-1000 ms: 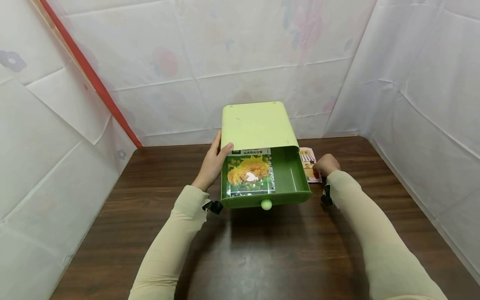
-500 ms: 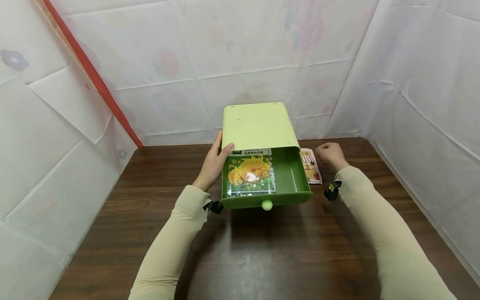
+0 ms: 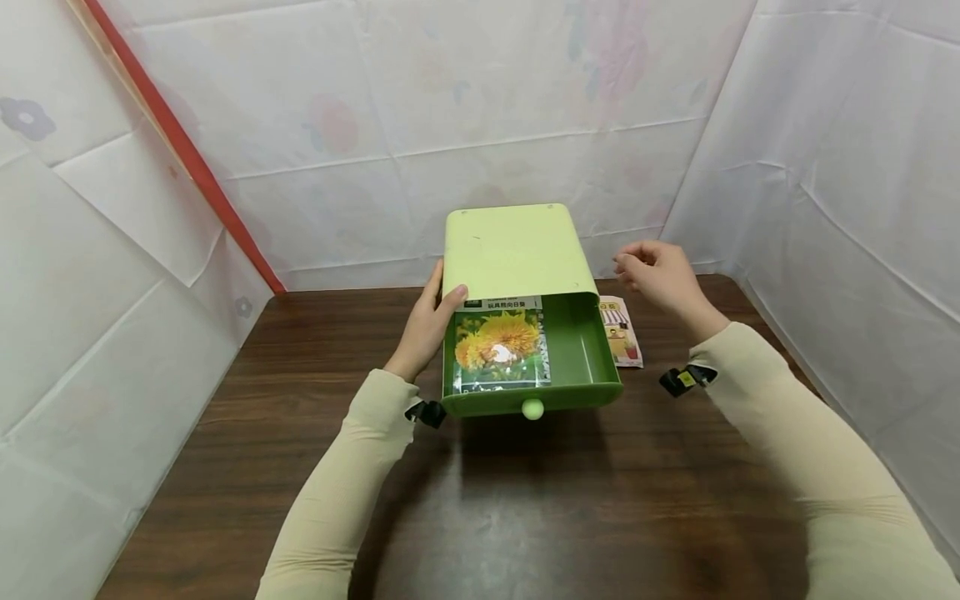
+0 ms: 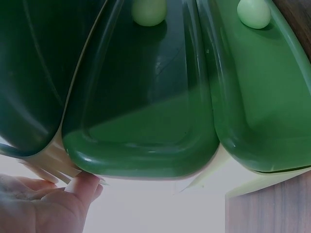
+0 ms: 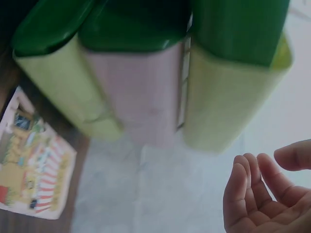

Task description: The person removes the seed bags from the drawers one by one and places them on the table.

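Observation:
A stacked drawer cabinet (image 3: 517, 250) with a pale lime top stands on the table, its green top drawer (image 3: 532, 400) pulled out. Inside, on the left, lies a seed packet (image 3: 498, 350) with yellow flowers. My left hand (image 3: 427, 325) rests on the cabinet's left side, fingers along the wall and thumb at the top's front corner; in the left wrist view the thumb (image 4: 83, 187) touches near a drawer's edge. Raised right of the cabinet, my right hand (image 3: 663, 275) holds nothing, fingers loosely bent. A pink-edged illustrated packet (image 3: 626, 342) lies on the table beside the cabinet.
Two more drawers, a middle drawer (image 4: 146, 97) and a bottom drawer (image 4: 272, 82), are closed, each with a round pale knob. White patterned sheeting (image 3: 337, 167) stands behind and at both sides of the brown table (image 3: 300, 467). A red strip (image 3: 202, 175) runs down at left.
My right hand has moved off the packet beside the cabinet, rising up and away from the table, its fingers loosening. My left hand, the cabinet and both packets stay in place.

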Demonstrator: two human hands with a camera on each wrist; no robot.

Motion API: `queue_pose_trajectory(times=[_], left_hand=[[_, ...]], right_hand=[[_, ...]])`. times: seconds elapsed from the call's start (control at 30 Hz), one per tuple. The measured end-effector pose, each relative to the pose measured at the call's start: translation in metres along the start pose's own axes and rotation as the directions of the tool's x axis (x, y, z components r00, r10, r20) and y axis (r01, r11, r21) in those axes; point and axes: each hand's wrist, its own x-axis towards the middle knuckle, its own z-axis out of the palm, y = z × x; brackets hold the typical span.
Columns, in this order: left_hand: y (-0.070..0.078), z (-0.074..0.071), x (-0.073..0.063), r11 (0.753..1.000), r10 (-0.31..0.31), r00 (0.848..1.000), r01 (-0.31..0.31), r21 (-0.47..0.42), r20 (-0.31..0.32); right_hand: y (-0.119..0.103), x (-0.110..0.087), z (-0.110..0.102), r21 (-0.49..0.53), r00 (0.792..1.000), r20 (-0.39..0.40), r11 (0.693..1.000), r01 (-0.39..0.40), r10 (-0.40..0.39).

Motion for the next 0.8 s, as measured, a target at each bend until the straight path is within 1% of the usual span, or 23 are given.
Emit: queue_pose_trajectory(times=[0.13, 0.2, 0.27, 0.33, 0.37, 0.47, 0.53, 0.6, 0.67, 0.7, 0.8], left_hand=[[0.000, 0.000, 0.000, 1.000, -0.005, 1.000, 0.005, 0.001, -0.004], [0.000, 0.000, -0.001, 1.000, -0.007, 1.000, 0.007, 0.002, -0.006], [0.000, 0.000, -0.001, 1.000, -0.009, 1.000, 0.009, 0.005, -0.007], [0.000, 0.000, -0.001, 1.000, -0.009, 1.000, 0.009, 0.005, -0.008], [0.000, -0.001, 0.000, 1.000, -0.008, 1.000, 0.008, 0.004, -0.008], [-0.010, -0.002, 0.006, 1.000, -0.003, 1.000, 0.003, -0.001, -0.006], [-0.017, -0.003, 0.010, 1.000, 0.007, 1.000, -0.007, -0.006, -0.004], [-0.024, -0.004, 0.014, 1.000, 0.016, 1.000, -0.016, -0.009, -0.005], [-0.027, -0.004, 0.015, 1.000, 0.025, 1.000, -0.025, -0.012, -0.007], [-0.027, -0.004, 0.015, 1.000, 0.029, 1.000, -0.029, -0.013, -0.008], [-0.028, -0.004, 0.015, 0.999, 0.038, 0.999, -0.039, -0.020, -0.012]], right_hand=[[-0.021, -0.015, 0.006, -0.051, 0.993, 0.009, 0.992, 0.118, -0.118], [-0.029, -0.023, 0.011, -0.066, 0.983, 0.020, 0.980, 0.186, -0.185], [-0.037, -0.031, 0.015, -0.093, 0.965, 0.026, 0.960, 0.263, -0.261], [-0.044, -0.038, 0.021, -0.119, 0.940, 0.035, 0.932, 0.341, -0.339], [-0.047, -0.041, 0.024, -0.134, 0.923, 0.041, 0.914, 0.384, -0.382], [-0.055, -0.049, 0.034, -0.178, 0.868, 0.078, 0.849, 0.497, -0.491], [-0.058, -0.054, 0.040, -0.200, 0.833, 0.116, 0.809, 0.553, -0.541], [-0.060, -0.057, 0.046, -0.218, 0.805, 0.166, 0.775, 0.593, -0.569], [-0.060, -0.059, 0.051, -0.239, 0.791, 0.219, 0.754, 0.611, -0.572], [-0.060, -0.060, 0.054, -0.247, 0.788, 0.245, 0.749, 0.614, -0.565], [-0.060, -0.060, 0.060, -0.298, 0.790, 0.318, 0.736, 0.608, -0.524]])
